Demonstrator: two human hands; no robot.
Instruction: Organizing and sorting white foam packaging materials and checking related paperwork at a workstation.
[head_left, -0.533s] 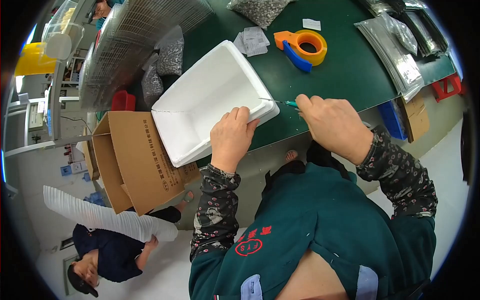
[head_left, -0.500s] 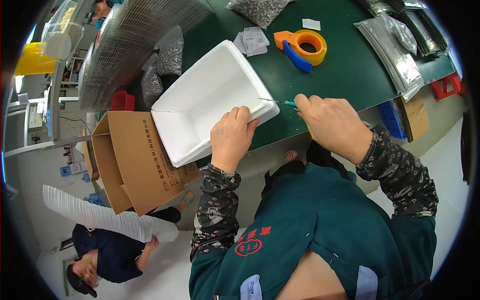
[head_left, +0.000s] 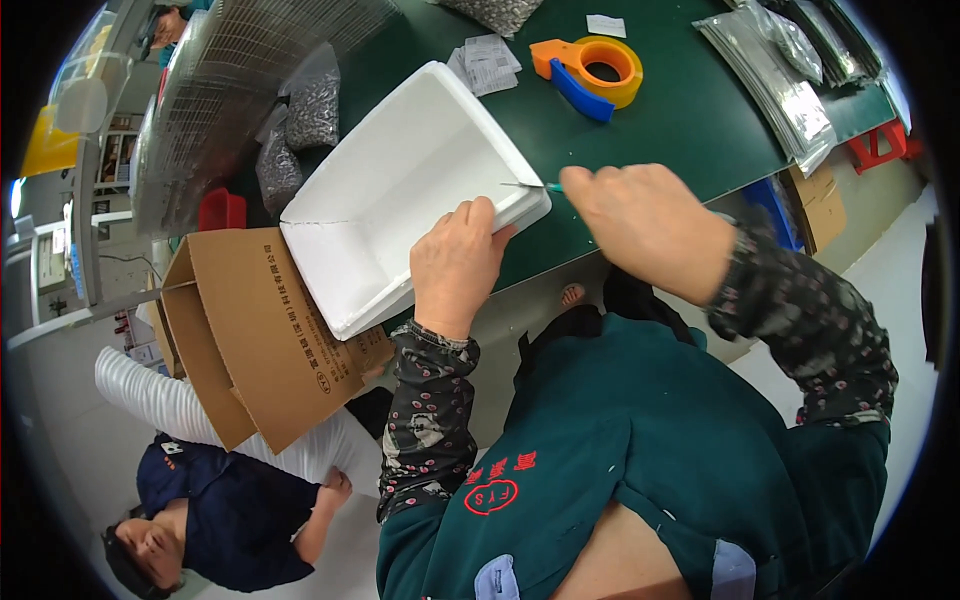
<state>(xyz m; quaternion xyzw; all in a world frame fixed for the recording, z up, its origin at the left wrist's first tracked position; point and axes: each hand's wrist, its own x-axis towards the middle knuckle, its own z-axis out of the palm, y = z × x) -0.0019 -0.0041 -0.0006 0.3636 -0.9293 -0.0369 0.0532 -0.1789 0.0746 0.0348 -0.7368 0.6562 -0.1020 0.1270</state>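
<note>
A white foam box (head_left: 370, 215) lies tilted at the table's near edge, with a jagged crack line across its left end. My left hand (head_left: 455, 265) is closed over its near rim, fingers on the inner side. My right hand (head_left: 640, 225) is closed around a thin-bladed knife (head_left: 553, 187) with a green handle, most of which is hidden in the fist. Its blade points left and lies across the box's right corner, touching or just above the rim; I cannot tell which.
An orange-and-yellow tape dispenser (head_left: 600, 72) with a blue part lies beyond the box, near paper slips (head_left: 487, 65). Bags of small grey parts (head_left: 314, 110) and a cardboard box (head_left: 265, 320) are at left. A co-worker (head_left: 225, 510) carries white stacked sheets. Silvery plastic bags (head_left: 765, 85) lie at right.
My right hand has moved slightly left and up with the knife, whose blade is nearer the box corner. The view has shifted a little. The co-worker has moved right with the white sheets.
</note>
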